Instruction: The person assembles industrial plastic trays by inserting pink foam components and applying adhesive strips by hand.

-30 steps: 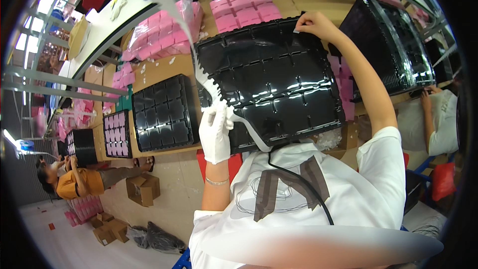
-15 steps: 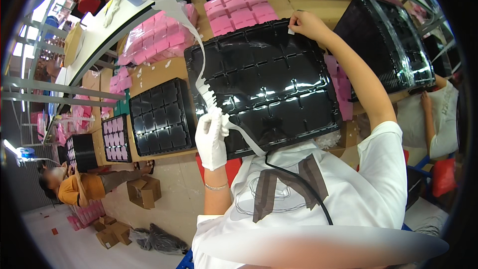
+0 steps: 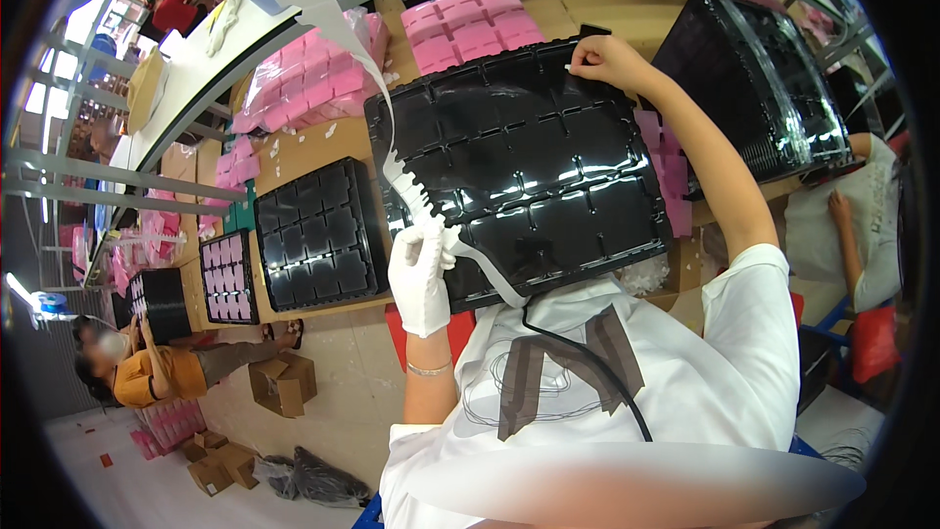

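The tray (image 3: 529,162) lies over the brown surface (image 3: 578,5), right in front of the person, its near edge close to the shirt (image 3: 685,372). It looks like thin, glossy plastic: probably light for its breadth, slick, and apt to flex if held mid-panel — the rim at opposite corners would be the surer hold. At its left side the left hand (image 3: 421,279), gloved, has its fingers curled closely round a white strip (image 3: 411,196), which comes down from the upper left, toothed along one edge, its tail trailing toward the shirt. The strip should be almost weightless, limp and easily creased — best held by its plain edge. The right hand (image 3: 605,61), bare, pinches a small white tab (image 3: 570,68) over the tray's far right corner; I cannot tell whether it touches. The tab suits a light edge grip.
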A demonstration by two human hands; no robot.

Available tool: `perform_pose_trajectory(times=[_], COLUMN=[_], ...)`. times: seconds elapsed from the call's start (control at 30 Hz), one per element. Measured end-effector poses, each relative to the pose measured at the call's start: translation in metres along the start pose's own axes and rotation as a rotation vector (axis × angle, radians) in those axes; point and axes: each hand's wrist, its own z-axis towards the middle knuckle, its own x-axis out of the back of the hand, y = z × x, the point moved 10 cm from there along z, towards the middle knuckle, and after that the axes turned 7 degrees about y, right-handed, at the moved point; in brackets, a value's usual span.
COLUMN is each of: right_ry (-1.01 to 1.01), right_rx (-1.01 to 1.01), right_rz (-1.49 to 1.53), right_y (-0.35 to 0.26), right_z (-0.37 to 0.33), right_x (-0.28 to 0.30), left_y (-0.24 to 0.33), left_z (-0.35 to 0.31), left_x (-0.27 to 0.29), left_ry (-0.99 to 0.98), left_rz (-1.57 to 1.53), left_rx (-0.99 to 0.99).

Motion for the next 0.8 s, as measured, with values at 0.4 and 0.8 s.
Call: perform_pose_trajectory(times=[0.4,0.8], right_ry=[0.199,0.049], right_rx=[-0.196,-0.17], right_rz=[-0.136,0.111], right_y=[0.002,-0.015], right_z=[-0.002,-0.03], right_x=[0.012,0.005], left_y=[-0.005,-0.005], left_z=[-0.008,-0.015], left_x=[-0.009,-0.003], left_ry=[-0.035,-0.01], left_rz=[0.055,0.025], left_rx=[0.011,-0.007])
